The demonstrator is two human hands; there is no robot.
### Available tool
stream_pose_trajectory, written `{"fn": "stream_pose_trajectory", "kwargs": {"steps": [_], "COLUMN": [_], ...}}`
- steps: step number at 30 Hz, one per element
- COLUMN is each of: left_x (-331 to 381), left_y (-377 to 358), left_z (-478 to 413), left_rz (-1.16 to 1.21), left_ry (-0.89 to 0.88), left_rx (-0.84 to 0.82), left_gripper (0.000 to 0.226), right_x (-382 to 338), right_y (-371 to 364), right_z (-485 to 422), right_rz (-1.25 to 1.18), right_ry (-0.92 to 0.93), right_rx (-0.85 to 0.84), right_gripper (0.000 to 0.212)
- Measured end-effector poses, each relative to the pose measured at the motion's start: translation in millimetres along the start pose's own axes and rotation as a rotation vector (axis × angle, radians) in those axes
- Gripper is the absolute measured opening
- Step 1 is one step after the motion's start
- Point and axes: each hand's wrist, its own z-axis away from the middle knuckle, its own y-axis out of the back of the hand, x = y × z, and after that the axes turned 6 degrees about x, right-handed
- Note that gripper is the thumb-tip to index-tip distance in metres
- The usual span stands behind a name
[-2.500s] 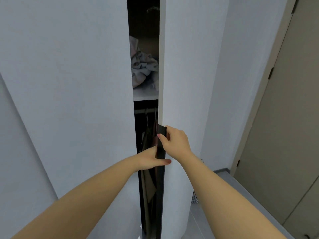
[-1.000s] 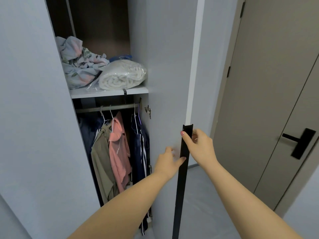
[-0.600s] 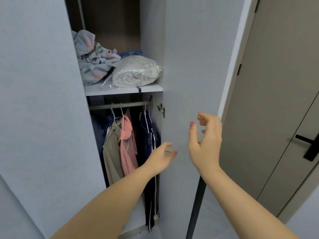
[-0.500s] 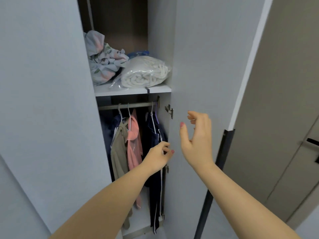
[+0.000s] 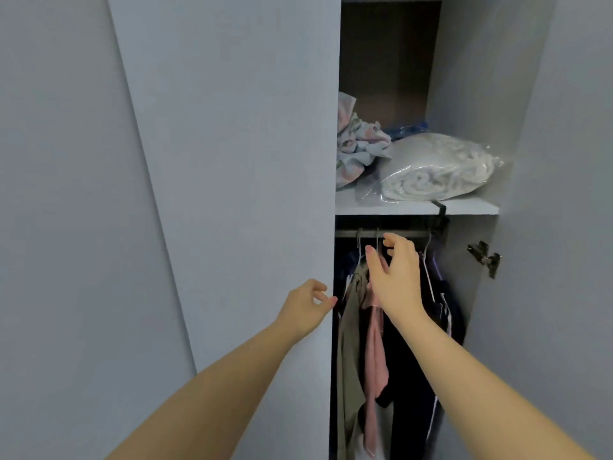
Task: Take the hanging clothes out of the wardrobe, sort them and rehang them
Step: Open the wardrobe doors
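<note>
Hanging on the rail (image 5: 411, 234), the clothes (image 5: 374, 343) are not yet out; right hand (image 5: 394, 277) hovers spread and empty at the hooks (image 5: 377, 239), left hand (image 5: 306, 305) loose and empty by the door (image 5: 248, 194); next, grip a hook and lift.

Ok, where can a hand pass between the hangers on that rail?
Widest gap on the rail: between the pink top and the dark clothes, where the right hand is. Crowded at the left: hooks of the olive top and pink top sit close by the door.
</note>
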Motion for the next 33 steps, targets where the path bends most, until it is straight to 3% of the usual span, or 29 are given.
{"fn": "stream_pose_trajectory", "kwargs": {"steps": [9,13,18,21,24,33], "left_x": [-13,-11,-2,6,11,18], "left_y": [21,17,11,2,-12,-39], "left_z": [-35,-39,-44,-44,-41,-21], "left_rz": [0.054,0.074,0.061,0.030,-0.020,0.050], "left_ry": [0.072,0.101,0.128,0.135,0.147,0.157], "left_rx": [0.155,0.175,0.273,0.325,0.402,0.598], "left_gripper": [0.032,0.035,0.037,0.033,0.039,0.053], "right_x": [-10,-18,-28,-23,-28,-42], "right_y": [-74,-85,-97,-97,-90,-72], "right_z": [-90,-131,-156,-170,-180,-146], "right_rz": [-0.174,-0.194,-0.364,-0.317,-0.260,-0.240], "right_ry": [-0.088,0.015,-0.017,-0.033,0.018,0.142], "right_rx": [-0.154,-0.179,-0.321,-0.421,-0.508,-0.431], "right_gripper": [0.057,0.051,0.039,0.029,0.034,0.036]}}
